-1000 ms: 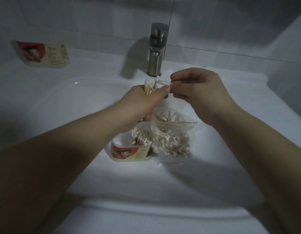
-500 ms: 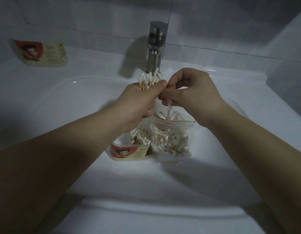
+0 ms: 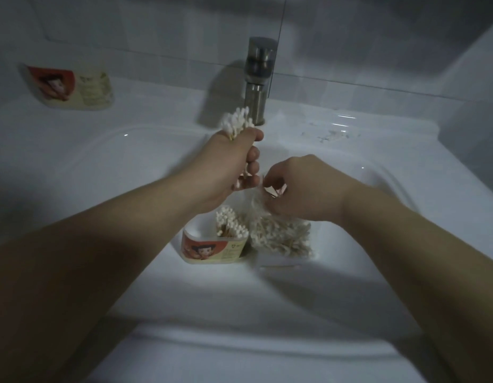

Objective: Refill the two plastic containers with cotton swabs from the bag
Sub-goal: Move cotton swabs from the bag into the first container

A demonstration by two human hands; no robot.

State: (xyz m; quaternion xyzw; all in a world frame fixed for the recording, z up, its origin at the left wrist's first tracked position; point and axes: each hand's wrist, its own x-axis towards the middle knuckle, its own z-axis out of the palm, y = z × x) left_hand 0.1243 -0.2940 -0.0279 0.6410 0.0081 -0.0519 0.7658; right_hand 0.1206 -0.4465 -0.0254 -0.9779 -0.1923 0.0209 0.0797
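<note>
Gripping swabs [image 3: 237,121], left hand [image 3: 228,164]; right hand [image 3: 304,187] pinches bag [image 3: 281,236].

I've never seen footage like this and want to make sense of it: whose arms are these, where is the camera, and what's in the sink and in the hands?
There is no machine here. These are a person's two bare arms, filmed by one wide-angle camera worn on the head and looking forward and down, so the arms enter from the bottom corners. The surface is a white sink with a metal faucet behind it. In the basin stands a labelled plastic container, partly filled with cotton swabs, and right beside it is a clear bag of loose swabs. A second labelled container sits on the counter at the far left. The left hand grips a bundle of swabs. The right hand has curled fingers at the bag's mouth; what they pinch is too blurred to tell.
</note>
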